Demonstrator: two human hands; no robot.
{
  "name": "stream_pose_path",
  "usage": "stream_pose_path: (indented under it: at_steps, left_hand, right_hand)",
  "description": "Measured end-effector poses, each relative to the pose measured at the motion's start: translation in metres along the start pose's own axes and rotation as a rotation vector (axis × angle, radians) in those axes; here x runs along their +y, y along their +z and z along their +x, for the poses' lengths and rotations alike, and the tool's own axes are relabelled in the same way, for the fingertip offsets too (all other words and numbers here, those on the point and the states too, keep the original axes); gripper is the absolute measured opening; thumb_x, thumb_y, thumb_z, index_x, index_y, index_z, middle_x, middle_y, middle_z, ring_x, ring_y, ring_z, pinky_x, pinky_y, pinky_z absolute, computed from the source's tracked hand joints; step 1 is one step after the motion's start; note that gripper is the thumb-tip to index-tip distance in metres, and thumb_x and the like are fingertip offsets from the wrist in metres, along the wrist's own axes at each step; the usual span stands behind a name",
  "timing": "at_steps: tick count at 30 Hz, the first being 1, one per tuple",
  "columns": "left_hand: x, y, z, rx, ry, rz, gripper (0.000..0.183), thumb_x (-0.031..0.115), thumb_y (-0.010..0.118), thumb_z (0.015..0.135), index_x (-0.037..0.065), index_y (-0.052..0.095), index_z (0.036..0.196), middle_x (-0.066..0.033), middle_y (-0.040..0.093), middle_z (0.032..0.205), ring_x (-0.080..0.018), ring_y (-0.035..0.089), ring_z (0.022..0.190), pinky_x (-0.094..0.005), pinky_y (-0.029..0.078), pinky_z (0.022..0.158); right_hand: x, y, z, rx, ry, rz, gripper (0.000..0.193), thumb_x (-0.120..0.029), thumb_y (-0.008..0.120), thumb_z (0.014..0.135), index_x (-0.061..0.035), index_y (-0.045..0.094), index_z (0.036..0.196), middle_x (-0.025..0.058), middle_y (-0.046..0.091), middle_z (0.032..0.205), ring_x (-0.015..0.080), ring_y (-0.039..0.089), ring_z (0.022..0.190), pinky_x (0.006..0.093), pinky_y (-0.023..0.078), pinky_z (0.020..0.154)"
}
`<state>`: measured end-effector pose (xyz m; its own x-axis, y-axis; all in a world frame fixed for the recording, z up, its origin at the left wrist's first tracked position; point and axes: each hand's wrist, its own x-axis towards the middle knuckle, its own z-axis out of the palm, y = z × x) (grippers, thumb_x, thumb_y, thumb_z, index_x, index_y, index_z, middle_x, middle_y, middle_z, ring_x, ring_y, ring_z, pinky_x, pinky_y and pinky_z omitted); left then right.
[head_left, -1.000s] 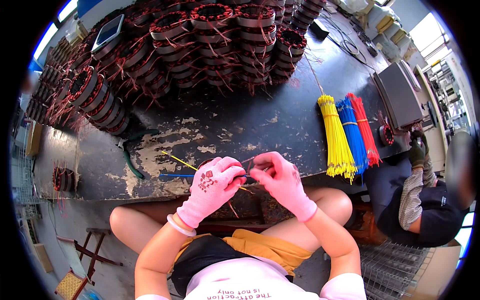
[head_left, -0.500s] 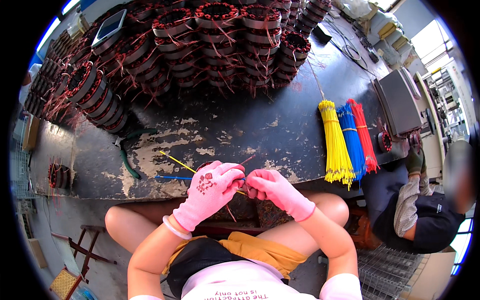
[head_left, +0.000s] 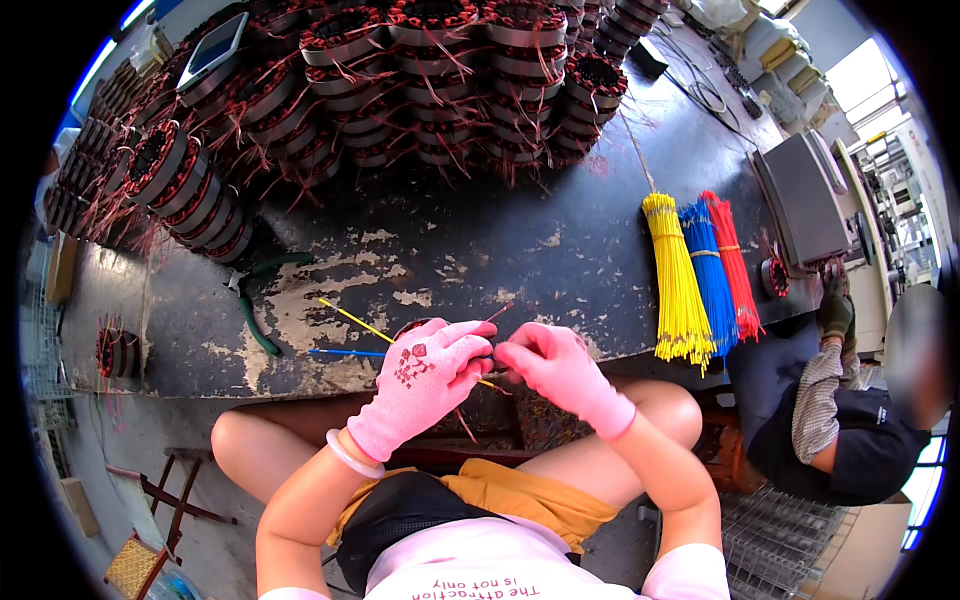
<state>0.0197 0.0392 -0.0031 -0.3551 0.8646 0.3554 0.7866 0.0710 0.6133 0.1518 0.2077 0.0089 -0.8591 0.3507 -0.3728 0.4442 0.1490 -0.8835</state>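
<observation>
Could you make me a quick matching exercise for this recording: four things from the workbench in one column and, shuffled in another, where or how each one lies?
Things
1. Green-handled pliers
2. Loose blue wire
3. Red wire bundle
4. White-framed tablet-like device

Places and states
A. Beside the blue wire bundle, on its right
B. Resting on top of the wound stators, at the far left
C. Lying with handles spread on the scuffed tabletop
D. Poking out leftward from the left gloved hand

Right pairs: 1-C, 2-D, 3-A, 4-B
</observation>
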Motion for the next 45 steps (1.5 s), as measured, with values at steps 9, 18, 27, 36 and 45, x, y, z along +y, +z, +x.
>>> stream_pose_path:
  at_steps: [9,18,27,36,45]
  left_hand:
    - [-0.001,0.000,0.000,-0.009,0.012,-0.010,0.018,0.007,0.074,0.080,0.008,0.069,0.098,-0.0033,0.074,0.120,-0.0251,0.067,0.084,-0.0388,0.056,0.079]
    - [-0.002,0.000,0.000,0.007,0.009,-0.005,0.021,0.005,0.074,0.077,0.009,0.070,0.098,-0.0042,0.074,0.120,-0.0254,0.068,0.086,-0.0384,0.056,0.080]
    - [-0.002,0.000,-0.001,-0.014,0.004,-0.015,0.020,0.005,0.074,0.078,0.009,0.070,0.098,-0.0046,0.074,0.120,-0.0260,0.068,0.085,-0.0387,0.056,0.079]
    - [-0.001,-0.001,0.000,0.003,0.035,-0.014,0.019,0.004,0.074,0.077,0.008,0.069,0.095,-0.0045,0.074,0.122,-0.0252,0.067,0.082,-0.0379,0.056,0.078]
    - [-0.001,0.000,0.001,-0.001,0.035,-0.012,0.019,0.004,0.074,0.076,0.008,0.069,0.094,-0.0039,0.074,0.122,-0.0249,0.066,0.081,-0.0375,0.056,0.077]
  right_hand:
    - [0.001,0.006,-0.010,-0.122,0.180,0.179,0.019,-0.022,0.067,0.098,-0.0053,0.070,0.107,0.0025,0.071,0.090,0.0091,0.062,0.074,0.0258,0.049,0.067]
    - [-0.001,0.001,-0.009,0.208,-0.743,-0.725,0.018,-0.019,0.059,0.100,-0.0036,0.067,0.102,0.0114,0.070,0.085,0.0166,0.066,0.074,0.0340,0.053,0.069]
    - [-0.004,0.007,-0.016,0.275,-0.367,-0.510,0.022,-0.026,0.080,0.085,-0.0088,0.068,0.090,0.0049,0.070,0.088,0.0257,0.068,0.073,0.0369,0.053,0.067]
    - [0.008,0.000,-0.007,-0.237,0.207,0.401,0.015,-0.018,0.065,0.097,-0.0048,0.069,0.104,0.0085,0.071,0.088,0.0178,0.066,0.074,0.0309,0.052,0.068]
    - [0.004,0.004,-0.008,0.165,-0.604,-0.602,0.017,-0.020,0.070,0.094,-0.0040,0.066,0.099,0.0093,0.067,0.085,0.0304,0.068,0.079,0.0398,0.054,0.067]
